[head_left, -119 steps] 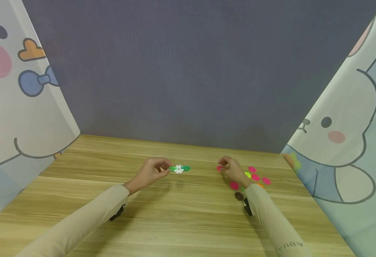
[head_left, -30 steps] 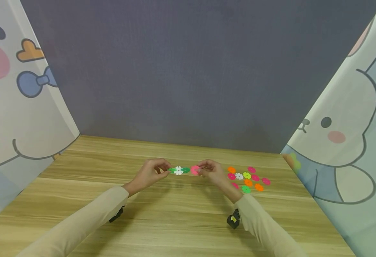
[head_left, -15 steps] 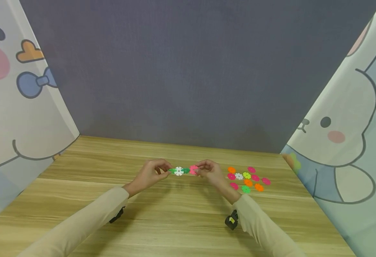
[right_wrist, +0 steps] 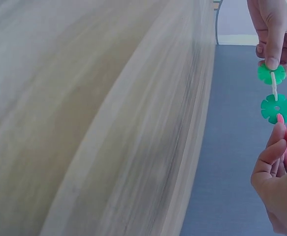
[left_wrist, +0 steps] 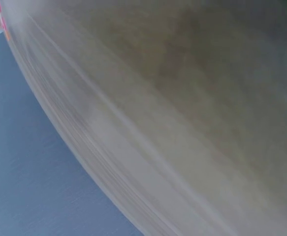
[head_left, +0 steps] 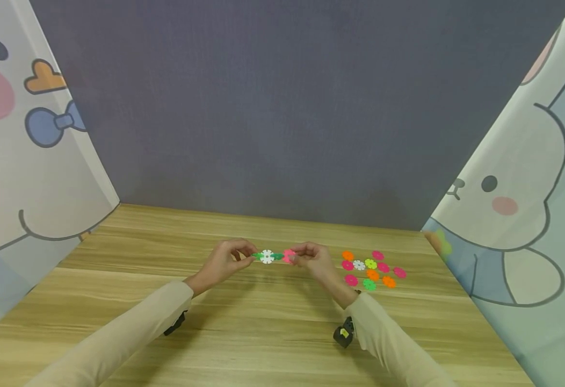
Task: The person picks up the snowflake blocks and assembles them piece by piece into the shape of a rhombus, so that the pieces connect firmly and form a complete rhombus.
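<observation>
My left hand (head_left: 226,257) pinches the light green snowflake disc (right_wrist: 266,74) at the left end of a short chain, held above the table. A white snowflake disc (head_left: 267,257), edge-on in the right wrist view, links it to a darker green disc (right_wrist: 270,109). At the right end, my right hand (head_left: 317,262) pinches a pink snowflake disc (head_left: 288,256) between thumb and fingers. In the right wrist view its edge meets the darker green disc's rim; how deeply they are slotted, I cannot tell. The left wrist view shows mostly tabletop, with no disc clearly visible.
Several loose snowflake discs lie right of my right hand, among them an orange disc (head_left: 389,282), a green disc (head_left: 369,284) and a white disc (head_left: 359,265). The wooden table (head_left: 263,344) ends at a grey panel (head_left: 273,118) behind.
My right hand has brought the pink disc left from the loose discs to the chain's right end. Over the last second it has closed against the darker green disc. The left hand has barely moved.
</observation>
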Demonstrator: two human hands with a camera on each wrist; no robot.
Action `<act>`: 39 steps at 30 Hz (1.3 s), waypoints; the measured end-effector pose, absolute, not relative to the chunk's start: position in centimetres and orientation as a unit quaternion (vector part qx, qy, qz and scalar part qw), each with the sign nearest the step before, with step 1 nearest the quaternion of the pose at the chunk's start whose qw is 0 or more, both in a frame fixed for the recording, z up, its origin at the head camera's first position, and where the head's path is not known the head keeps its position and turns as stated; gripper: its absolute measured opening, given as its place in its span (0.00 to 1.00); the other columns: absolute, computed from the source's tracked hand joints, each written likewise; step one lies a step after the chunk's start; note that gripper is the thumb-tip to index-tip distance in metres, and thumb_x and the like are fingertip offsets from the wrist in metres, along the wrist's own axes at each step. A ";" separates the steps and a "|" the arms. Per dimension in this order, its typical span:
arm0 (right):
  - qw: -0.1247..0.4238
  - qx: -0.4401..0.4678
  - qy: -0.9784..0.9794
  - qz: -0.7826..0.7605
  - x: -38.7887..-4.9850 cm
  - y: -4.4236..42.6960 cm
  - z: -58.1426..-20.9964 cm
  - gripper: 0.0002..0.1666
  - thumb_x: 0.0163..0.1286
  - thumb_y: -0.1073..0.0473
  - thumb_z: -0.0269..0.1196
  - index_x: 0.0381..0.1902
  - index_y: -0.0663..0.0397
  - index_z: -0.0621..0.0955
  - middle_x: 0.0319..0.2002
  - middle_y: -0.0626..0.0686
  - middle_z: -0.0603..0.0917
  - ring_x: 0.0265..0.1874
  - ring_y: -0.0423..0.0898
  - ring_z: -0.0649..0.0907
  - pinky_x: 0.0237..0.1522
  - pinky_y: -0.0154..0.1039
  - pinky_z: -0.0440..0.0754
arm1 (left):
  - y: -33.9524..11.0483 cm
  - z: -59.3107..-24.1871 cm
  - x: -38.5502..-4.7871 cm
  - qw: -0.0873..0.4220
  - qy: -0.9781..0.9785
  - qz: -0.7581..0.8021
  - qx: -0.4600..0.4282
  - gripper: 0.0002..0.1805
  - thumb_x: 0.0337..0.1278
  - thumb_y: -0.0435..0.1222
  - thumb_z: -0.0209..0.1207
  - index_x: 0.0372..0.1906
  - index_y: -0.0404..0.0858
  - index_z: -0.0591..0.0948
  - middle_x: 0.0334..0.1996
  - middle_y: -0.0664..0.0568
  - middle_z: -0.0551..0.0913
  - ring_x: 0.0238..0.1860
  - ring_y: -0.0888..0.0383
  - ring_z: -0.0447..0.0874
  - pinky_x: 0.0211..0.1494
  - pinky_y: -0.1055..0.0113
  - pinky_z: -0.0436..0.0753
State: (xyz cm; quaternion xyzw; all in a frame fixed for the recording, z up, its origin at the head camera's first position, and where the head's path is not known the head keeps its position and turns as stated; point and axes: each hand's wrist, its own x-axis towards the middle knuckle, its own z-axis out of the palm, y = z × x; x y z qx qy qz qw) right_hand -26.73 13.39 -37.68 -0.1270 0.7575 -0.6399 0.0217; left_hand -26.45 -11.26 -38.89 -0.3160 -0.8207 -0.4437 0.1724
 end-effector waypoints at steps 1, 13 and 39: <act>0.021 -0.125 0.757 -0.641 -26.8 13.3 -37.7 0.13 0.58 0.71 0.62 0.41 0.73 0.78 0.32 0.56 0.83 0.25 0.38 0.81 0.37 0.43 0.81 | -11.3 -38.9 -26.5 0.174 -0.819 -0.446 -0.317 0.07 0.50 0.30 0.63 0.35 0.43 0.84 0.32 0.54 0.85 0.30 0.62 0.81 0.28 0.71 0.78; 0.034 -0.102 0.745 -0.658 -26.6 13.0 -38.3 0.13 0.58 0.71 0.61 0.43 0.70 0.78 0.41 0.60 0.82 0.28 0.39 0.81 0.44 0.50 0.79 | -11.2 -39.3 -26.5 0.200 -0.820 -0.440 -0.306 0.06 0.48 0.30 0.64 0.34 0.42 0.84 0.33 0.53 0.85 0.29 0.64 0.82 0.27 0.73 0.79; 0.032 -0.090 0.726 -0.681 -26.8 12.9 -38.9 0.12 0.57 0.74 0.59 0.41 0.73 0.78 0.34 0.54 0.83 0.28 0.40 0.80 0.41 0.42 0.81 | -11.1 -39.5 -26.4 0.211 -0.821 -0.444 -0.291 0.07 0.48 0.30 0.65 0.34 0.42 0.84 0.31 0.54 0.85 0.29 0.64 0.82 0.27 0.72 0.79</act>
